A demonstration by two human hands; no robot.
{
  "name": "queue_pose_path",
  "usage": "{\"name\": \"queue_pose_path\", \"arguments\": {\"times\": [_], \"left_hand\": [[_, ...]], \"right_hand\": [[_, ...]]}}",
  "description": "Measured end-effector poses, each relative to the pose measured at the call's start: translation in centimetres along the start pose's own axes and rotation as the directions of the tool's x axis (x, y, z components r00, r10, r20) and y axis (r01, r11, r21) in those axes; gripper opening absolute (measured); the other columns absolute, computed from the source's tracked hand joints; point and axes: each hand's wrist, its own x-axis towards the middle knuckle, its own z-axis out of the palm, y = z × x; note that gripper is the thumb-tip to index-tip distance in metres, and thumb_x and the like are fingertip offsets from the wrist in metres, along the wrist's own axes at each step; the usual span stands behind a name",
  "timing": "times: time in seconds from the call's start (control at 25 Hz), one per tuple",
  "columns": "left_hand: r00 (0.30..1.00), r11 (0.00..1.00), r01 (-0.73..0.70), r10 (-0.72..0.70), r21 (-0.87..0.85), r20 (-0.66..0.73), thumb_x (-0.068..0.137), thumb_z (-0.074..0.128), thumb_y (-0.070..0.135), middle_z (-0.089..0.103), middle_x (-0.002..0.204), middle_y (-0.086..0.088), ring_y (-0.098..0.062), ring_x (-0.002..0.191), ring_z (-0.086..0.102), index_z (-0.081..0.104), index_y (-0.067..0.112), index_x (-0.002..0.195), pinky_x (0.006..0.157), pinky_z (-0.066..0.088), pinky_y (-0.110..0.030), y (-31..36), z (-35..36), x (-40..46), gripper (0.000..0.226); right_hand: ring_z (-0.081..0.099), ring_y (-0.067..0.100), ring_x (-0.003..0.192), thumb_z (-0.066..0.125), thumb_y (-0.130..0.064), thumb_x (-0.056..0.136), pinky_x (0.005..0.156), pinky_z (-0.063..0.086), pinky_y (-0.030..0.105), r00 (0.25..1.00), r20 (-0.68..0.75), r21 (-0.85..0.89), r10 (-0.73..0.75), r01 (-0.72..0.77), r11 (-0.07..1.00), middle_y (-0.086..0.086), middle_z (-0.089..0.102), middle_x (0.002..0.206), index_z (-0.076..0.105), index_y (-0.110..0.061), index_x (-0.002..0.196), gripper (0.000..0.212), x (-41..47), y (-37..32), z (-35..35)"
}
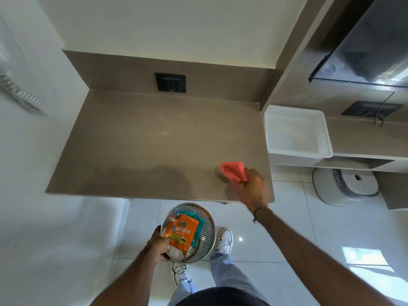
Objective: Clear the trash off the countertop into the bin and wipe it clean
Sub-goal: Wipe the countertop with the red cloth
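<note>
A brown countertop (143,138) fills the middle of the head view, bare except for a red cloth (233,171) near its front right corner. My right hand (254,191) grips the cloth and presses it onto the surface. Below the front edge, my left hand (157,245) holds the near rim of a round perforated metal bin (207,228). Inside the bin lie an orange snack packet (180,230), a teal wrapper (194,228) and some white crumpled trash (176,253).
A white plastic tray (298,133) sits on a lower shelf right of the countertop. A black wall socket (170,82) is on the backsplash. A round grey lidded container (344,186) stands on the tiled floor at right. My shoes are beside the bin.
</note>
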Motion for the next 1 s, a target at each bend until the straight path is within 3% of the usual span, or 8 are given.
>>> {"name": "queue_pose_path", "arguments": {"times": [0.2, 0.32, 0.44, 0.52, 0.68, 0.84, 0.92, 1.0], "left_hand": [[1.0, 1.0, -0.023, 0.023, 0.001, 0.011, 0.101, 0.061, 0.045, 0.067, 0.133, -0.023, -0.046, 0.112, 0.071, 0.051, 0.022, 0.138, 0.086, 0.063, -0.065, -1.1, -0.9, -0.8, 0.045], [1.0, 1.0, -0.013, 0.013, -0.016, 0.019, 0.101, 0.064, 0.04, 0.069, 0.13, -0.024, -0.047, 0.109, 0.072, 0.053, 0.021, 0.138, 0.085, 0.061, -0.069, -1.4, -1.3, -1.1, 0.043], [0.999, 0.999, -0.031, 0.032, -0.03, 0.02, 0.097, 0.066, 0.048, 0.073, 0.121, -0.023, -0.044, 0.098, 0.076, 0.058, 0.02, 0.131, 0.075, 0.065, -0.064, -1.6, -1.9, -1.5, 0.045], [0.999, 0.999, -0.032, 0.032, 0.008, 0.02, 0.097, 0.066, 0.048, 0.075, 0.119, -0.022, -0.044, 0.097, 0.076, 0.059, 0.02, 0.132, 0.076, 0.066, -0.063, -1.9, -2.4, -1.4, 0.046], [0.999, 0.999, -0.041, 0.041, 0.023, 0.002, 0.1, 0.063, 0.044, 0.073, 0.122, -0.023, -0.045, 0.101, 0.076, 0.058, 0.021, 0.135, 0.079, 0.065, -0.065, -2.6, -2.8, -1.4, 0.042], [0.999, 0.999, -0.039, 0.039, 0.001, 0.01, 0.098, 0.066, 0.045, 0.072, 0.124, -0.024, -0.046, 0.102, 0.076, 0.056, 0.022, 0.136, 0.079, 0.063, -0.068, -2.8, -2.4, -1.3, 0.046], [0.999, 0.999, -0.046, 0.046, 0.024, 0.006, 0.099, 0.067, 0.04, 0.072, 0.125, -0.025, -0.047, 0.104, 0.075, 0.055, 0.022, 0.138, 0.08, 0.063, -0.068, -2.6, -2.4, -1.2, 0.045], [0.998, 0.996, -0.06, 0.06, 0.07, -0.001, 0.102, 0.063, 0.03, 0.07, 0.128, -0.026, -0.048, 0.107, 0.074, 0.054, 0.023, 0.141, 0.083, 0.063, -0.067, -2.4, -2.2, -1.2, 0.041]], "right_hand": [[0.066, 0.038, 0.092, 0.06, -0.02, 0.081, 0.074, 0.054, 0.039, 0.976, 0.219, -0.366, 0.005, 0.078, 0.927, 0.012, 0.064, 0.105, 0.07, -0.013, 0.104, 0.026, -1.4, 0.3, 1.9], [0.07, 0.029, 0.081, 0.053, -0.016, 0.086, 0.071, 0.055, 0.034, 0.908, 0.418, -0.145, -0.04, 0.11, 0.983, 0.007, 0.07, 0.09, 0.072, -0.016, 0.088, 0.019, -5.3, -2.4, 5.6], [0.058, 0.02, 0.065, 0.049, -0.003, 0.074, 0.065, 0.049, 0.033, 0.783, 0.612, 0.149, 0.111, -0.252, 0.956, 0.0, 0.061, 0.063, 0.06, -0.02, 0.054, 0.028, -8.6, -4.0, 7.5], [0.054, 0.018, 0.059, 0.047, 0.004, 0.067, 0.055, 0.045, 0.022, 0.757, 0.627, 0.28, 0.183, -0.438, 0.854, -0.005, 0.058, 0.06, 0.064, -0.019, 0.063, 0.029, -8.0, -4.2, 6.5], [0.048, 0.017, 0.054, 0.052, 0.013, 0.073, 0.043, 0.038, 0.017, 0.813, 0.505, 0.453, 0.29, -0.536, 0.712, 0.002, 0.055, 0.067, 0.062, -0.007, 0.1, 0.036, -2.0, -3.8, 2.0], [0.059, 0.025, 0.082, 0.071, -0.007, 0.078, 0.07, 0.05, 0.031, 0.823, 0.442, 0.355, 0.356, -0.526, 0.773, 0.01, 0.065, 0.09, 0.065, -0.008, 0.114, 0.036, 1.1, -2.2, 0.2], [0.065, 0.025, 0.091, 0.073, -0.028, 0.078, 0.079, 0.051, 0.032, 0.898, 0.184, 0.283, 0.4, -0.438, 0.853, 0.004, 0.071, 0.095, 0.07, -0.015, 0.104, 0.029, -0.2, -1.2, 0.0], [0.067, 0.029, 0.084, 0.062, -0.043, 0.079, 0.069, 0.049, 0.031, 0.909, -0.073, 0.277, 0.409, -0.376, 0.884, 0.001, 0.071, 0.083, 0.067, -0.016, 0.083, 0.028, -2.9, 0.4, 0.5]]}}
